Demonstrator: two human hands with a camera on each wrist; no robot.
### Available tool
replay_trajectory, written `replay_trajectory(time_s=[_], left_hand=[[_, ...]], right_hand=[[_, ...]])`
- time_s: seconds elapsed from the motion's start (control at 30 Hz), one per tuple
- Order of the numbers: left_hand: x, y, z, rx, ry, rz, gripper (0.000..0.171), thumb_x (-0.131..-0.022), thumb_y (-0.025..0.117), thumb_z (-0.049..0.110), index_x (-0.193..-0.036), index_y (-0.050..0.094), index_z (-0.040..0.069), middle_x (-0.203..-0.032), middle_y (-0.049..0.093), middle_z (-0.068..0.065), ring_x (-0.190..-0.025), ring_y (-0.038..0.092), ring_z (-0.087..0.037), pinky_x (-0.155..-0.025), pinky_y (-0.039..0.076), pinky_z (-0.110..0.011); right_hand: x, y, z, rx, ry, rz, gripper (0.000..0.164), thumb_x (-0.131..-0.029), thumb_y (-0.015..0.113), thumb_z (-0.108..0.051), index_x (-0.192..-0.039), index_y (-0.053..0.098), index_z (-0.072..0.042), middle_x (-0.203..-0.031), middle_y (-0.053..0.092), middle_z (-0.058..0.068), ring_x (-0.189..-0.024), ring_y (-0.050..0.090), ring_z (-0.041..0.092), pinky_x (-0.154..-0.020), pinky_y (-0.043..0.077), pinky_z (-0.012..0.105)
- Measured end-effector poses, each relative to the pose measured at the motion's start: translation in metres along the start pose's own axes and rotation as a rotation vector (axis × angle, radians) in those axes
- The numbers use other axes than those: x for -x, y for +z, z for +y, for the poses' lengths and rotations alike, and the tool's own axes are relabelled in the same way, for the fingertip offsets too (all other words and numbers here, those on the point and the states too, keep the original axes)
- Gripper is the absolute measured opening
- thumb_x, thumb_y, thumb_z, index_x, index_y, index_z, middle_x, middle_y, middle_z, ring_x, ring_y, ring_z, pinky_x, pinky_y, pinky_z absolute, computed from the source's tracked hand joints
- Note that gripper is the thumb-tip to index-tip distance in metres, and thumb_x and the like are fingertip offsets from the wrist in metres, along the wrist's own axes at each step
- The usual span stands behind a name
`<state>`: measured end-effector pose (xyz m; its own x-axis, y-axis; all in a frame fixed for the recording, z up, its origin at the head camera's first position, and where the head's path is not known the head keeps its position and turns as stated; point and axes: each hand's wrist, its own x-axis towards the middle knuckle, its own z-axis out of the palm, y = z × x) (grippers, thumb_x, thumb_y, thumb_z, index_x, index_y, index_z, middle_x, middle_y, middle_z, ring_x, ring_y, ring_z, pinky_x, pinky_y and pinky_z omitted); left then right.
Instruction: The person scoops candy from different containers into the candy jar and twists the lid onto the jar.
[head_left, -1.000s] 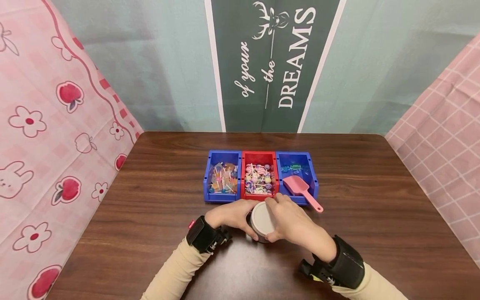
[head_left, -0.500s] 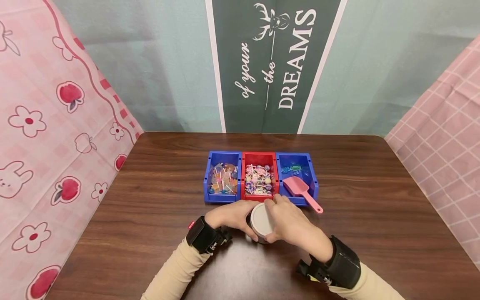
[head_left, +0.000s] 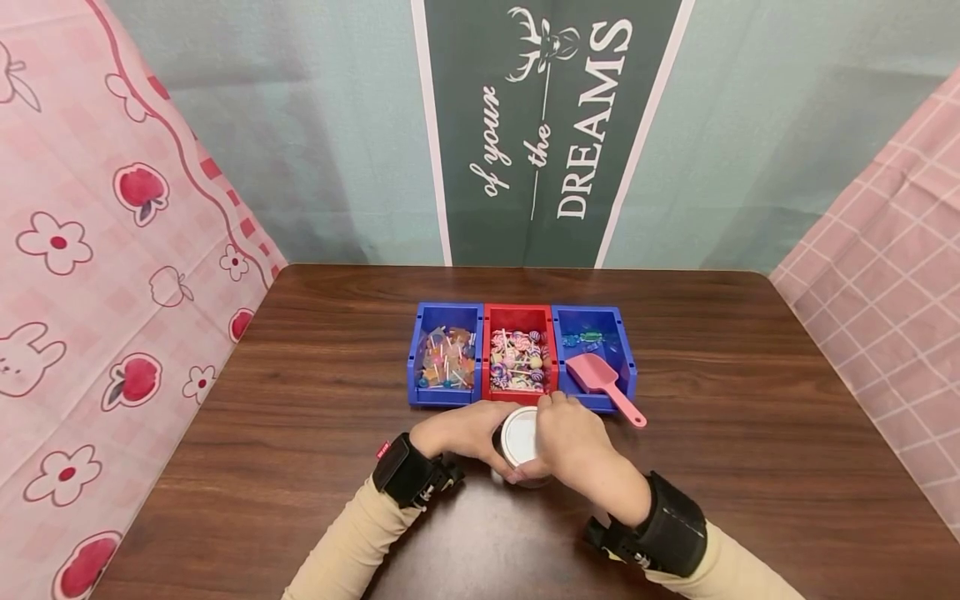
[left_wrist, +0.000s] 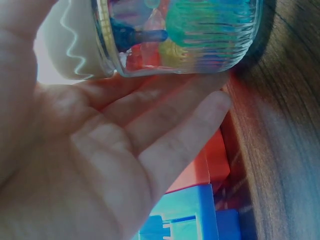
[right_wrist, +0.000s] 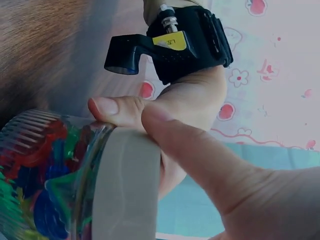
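A clear ribbed jar (left_wrist: 215, 35) filled with colourful pieces stands in front of the bins, capped by an off-white lid (right_wrist: 127, 185). My left hand (head_left: 468, 429) holds the jar from its left, thumb on the near side and fingers along the far side. From the right, my right hand (head_left: 581, 437) grips the lid at its rim, covering part of its top in the head view. Its thumb (right_wrist: 162, 117) presses the lid's edge in the right wrist view, close to the left thumb (right_wrist: 107, 107).
Behind the jar are a blue bin (head_left: 447, 395) of small candies with sticks, a red bin (head_left: 519, 315) of tiny lollipops, and another blue bin (head_left: 588, 317) with blue and green wrapped pieces. A pink scoop (head_left: 600, 375) leans in that last bin, its handle over the front edge.
My right hand has turned on the lid, its wrist shifting left and its fingers changing angle. The lid's top looks brighter. My left hand stays in place around the jar.
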<state>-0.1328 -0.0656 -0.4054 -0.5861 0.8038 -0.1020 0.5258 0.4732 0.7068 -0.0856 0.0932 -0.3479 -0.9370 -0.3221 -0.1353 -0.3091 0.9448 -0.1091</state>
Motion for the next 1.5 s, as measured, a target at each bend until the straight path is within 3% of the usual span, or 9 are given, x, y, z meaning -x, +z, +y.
replay_trajectory(time_s=[0.13,0.3,0.5,0.73,0.93,1.07,1.3,1.5], left_hand=[[0.0,-0.001,0.0,0.004,-0.01,-0.012,0.072,-0.061,0.085,0.026,-0.123,0.054,0.007,-0.11,0.064,-0.004,-0.096,0.055,-0.009,-0.09,0.049,-0.024],[0.0,-0.001,-0.001,-0.008,-0.013,-0.021,0.085,-0.061,0.085,0.029,-0.134,0.046,0.007,-0.12,0.062,-0.004,-0.104,0.054,-0.01,-0.096,0.047,-0.026],[-0.001,-0.001,-0.003,-0.023,-0.003,-0.021,0.086,-0.061,0.085,0.031,-0.134,0.045,0.007,-0.12,0.062,-0.005,-0.105,0.054,-0.01,-0.096,0.047,-0.026],[-0.001,0.0,-0.004,-0.032,0.003,-0.01,0.08,-0.061,0.085,0.03,-0.128,0.05,0.007,-0.114,0.064,-0.004,-0.1,0.055,-0.009,-0.092,0.049,-0.025],[-0.001,0.001,-0.002,-0.033,0.0,0.001,0.069,-0.06,0.085,0.028,-0.119,0.055,0.007,-0.107,0.065,-0.003,-0.094,0.056,-0.008,-0.086,0.05,-0.022],[-0.001,0.001,-0.001,-0.026,-0.013,-0.001,0.068,-0.06,0.085,0.027,-0.118,0.055,0.008,-0.106,0.065,-0.002,-0.093,0.056,-0.008,-0.086,0.051,-0.022],[-0.001,0.0,-0.001,-0.024,-0.023,-0.004,0.072,-0.059,0.086,0.029,-0.12,0.055,0.008,-0.107,0.065,-0.001,-0.094,0.055,-0.007,-0.087,0.05,-0.023],[-0.002,0.0,-0.002,-0.034,-0.015,-0.01,0.075,-0.06,0.085,0.031,-0.124,0.053,0.008,-0.111,0.064,-0.003,-0.098,0.055,-0.008,-0.09,0.049,-0.024]], right_hand=[[0.001,-0.001,0.004,-0.042,-0.099,-0.017,0.091,-0.046,0.085,-0.055,-0.105,0.056,0.008,-0.091,0.057,0.017,-0.083,0.054,0.03,-0.073,0.057,0.047],[0.002,-0.01,0.013,-0.141,-0.287,-0.097,0.084,-0.048,0.091,-0.027,-0.117,0.054,0.004,-0.112,0.06,0.016,-0.103,0.052,0.031,-0.09,0.051,0.048],[0.0,-0.013,0.02,-0.179,-0.35,-0.125,0.072,-0.054,0.087,-0.011,-0.118,0.056,0.002,-0.116,0.059,0.016,-0.105,0.053,0.031,-0.089,0.052,0.05],[-0.001,-0.011,0.02,-0.154,-0.312,-0.091,0.071,-0.053,0.089,-0.024,-0.112,0.059,0.002,-0.113,0.061,0.018,-0.102,0.055,0.032,-0.088,0.053,0.05],[0.002,-0.003,0.013,-0.075,-0.206,0.082,0.071,-0.051,0.085,-0.047,-0.091,0.06,0.006,-0.079,0.06,0.014,-0.071,0.054,0.024,-0.064,0.057,0.039],[0.006,0.003,0.009,-0.088,-0.12,0.134,0.079,-0.048,0.083,-0.055,-0.091,0.058,0.006,-0.078,0.056,0.013,-0.069,0.052,0.024,-0.061,0.057,0.041],[0.005,-0.002,0.014,-0.132,-0.137,0.051,0.092,-0.046,0.087,-0.049,-0.114,0.057,0.006,-0.098,0.059,0.016,-0.087,0.054,0.028,-0.075,0.057,0.047],[0.003,-0.009,0.021,-0.164,-0.258,-0.069,0.081,-0.05,0.09,-0.03,-0.116,0.057,0.002,-0.109,0.06,0.017,-0.097,0.056,0.031,-0.086,0.054,0.05]])
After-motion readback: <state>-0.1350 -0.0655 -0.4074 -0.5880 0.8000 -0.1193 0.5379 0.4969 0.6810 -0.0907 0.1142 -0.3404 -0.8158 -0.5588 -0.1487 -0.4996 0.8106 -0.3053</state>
